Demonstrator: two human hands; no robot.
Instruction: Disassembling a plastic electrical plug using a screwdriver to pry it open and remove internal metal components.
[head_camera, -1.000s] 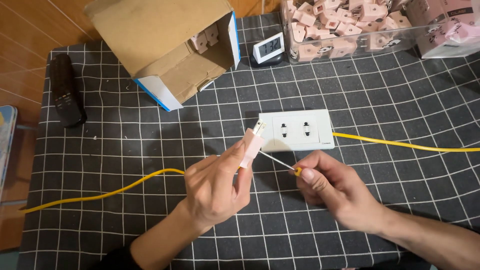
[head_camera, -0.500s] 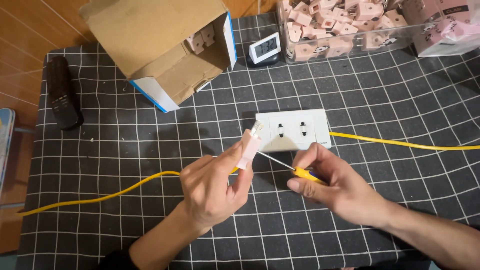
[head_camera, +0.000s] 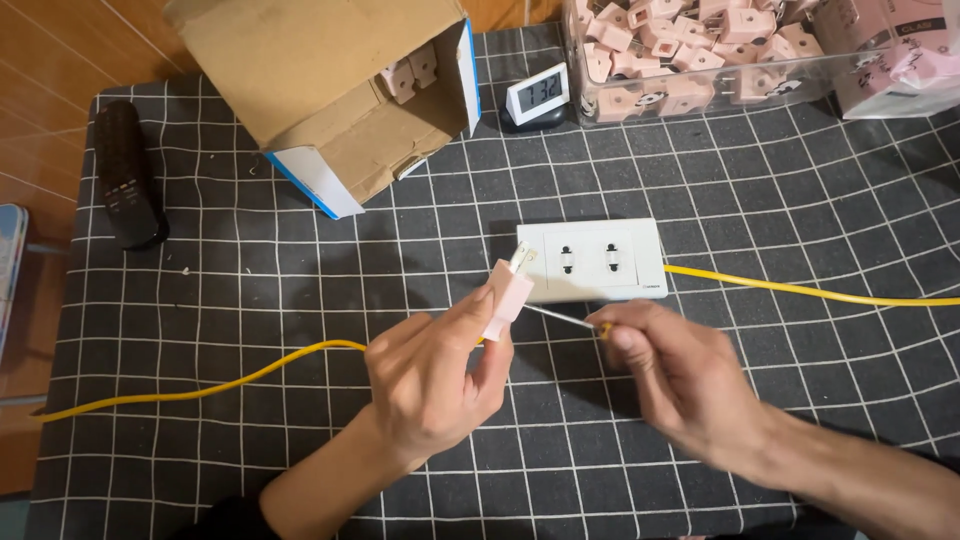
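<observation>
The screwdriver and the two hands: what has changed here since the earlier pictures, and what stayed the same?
The right hand shifted slightly, so the screwdriver tip now points at the side of the pink plug. The left hand still holds that plug upright in its fingers. Nothing was taken up or let go. The white socket, yellow cable, cardboard box and small clock stayed in place.

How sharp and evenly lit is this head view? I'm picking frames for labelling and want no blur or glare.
Head view: the left hand and pink plug are sharp; the right hand is slightly soft; lighting is even, with soft shadows under both hands; mild glare on the clear plastic bin.
</observation>
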